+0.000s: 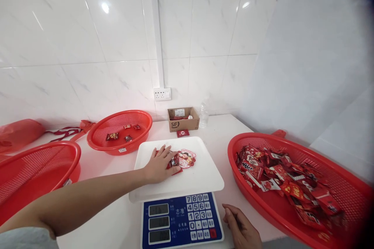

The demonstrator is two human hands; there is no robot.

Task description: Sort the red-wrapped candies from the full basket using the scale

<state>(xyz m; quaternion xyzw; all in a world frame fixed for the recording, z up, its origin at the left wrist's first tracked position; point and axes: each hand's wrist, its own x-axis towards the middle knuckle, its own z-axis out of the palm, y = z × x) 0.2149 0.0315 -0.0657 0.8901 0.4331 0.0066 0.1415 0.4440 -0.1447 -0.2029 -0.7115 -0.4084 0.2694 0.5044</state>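
My left hand (160, 165) lies with fingers stretched out over a red printed packet (184, 158) on the white pan (201, 184) of a digital scale. The packet has a cartoon print and a clear part showing wrapped pieces inside; the hand covers its left side. By the right edge of the scale's blue keypad panel (178, 220), my right hand (241, 227) is loosely closed, thumb against the curled fingers, with nothing seen in it. To its right, a large red basket (242, 138) holds a heap of red-wrapped snack packets (283, 179).
At back left, a red basket (101, 126) holds several small wrapped pieces; another red basket (55, 151) is nearer. A cardboard box (187, 124), a red packet (183, 133) and a clear bottle (203, 114) stand near the tiled wall. A red bag (22, 132) lies far left.
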